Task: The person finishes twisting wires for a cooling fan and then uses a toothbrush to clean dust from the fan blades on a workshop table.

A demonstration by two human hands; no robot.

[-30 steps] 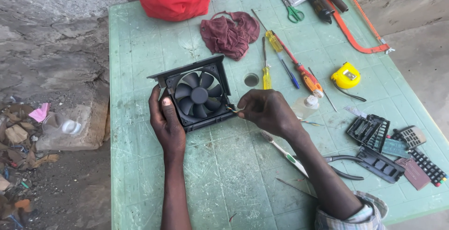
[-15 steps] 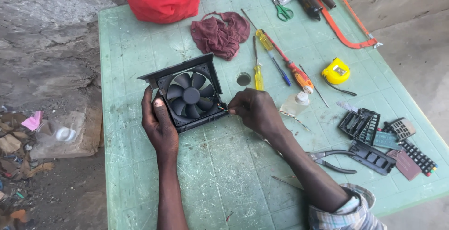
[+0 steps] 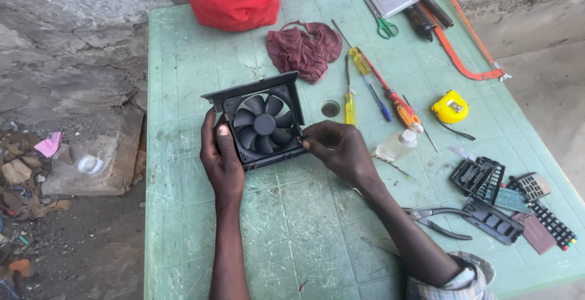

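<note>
The black cooling fan (image 3: 263,123) stands tilted on the green table (image 3: 183,214), in front of the dark red cloth (image 3: 303,49). The left hand (image 3: 220,158) grips the fan's left edge, thumb on the frame. The right hand (image 3: 338,147) is at the fan's right lower corner, fingertips closed in a pinch there; what they pinch I cannot tell

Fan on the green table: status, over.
Left hand grips the black fan at its left edge, thumb on the frame. Right hand fingers pinch at its right edge. Fan tilted up off the table. Nothing blocking.
</note>
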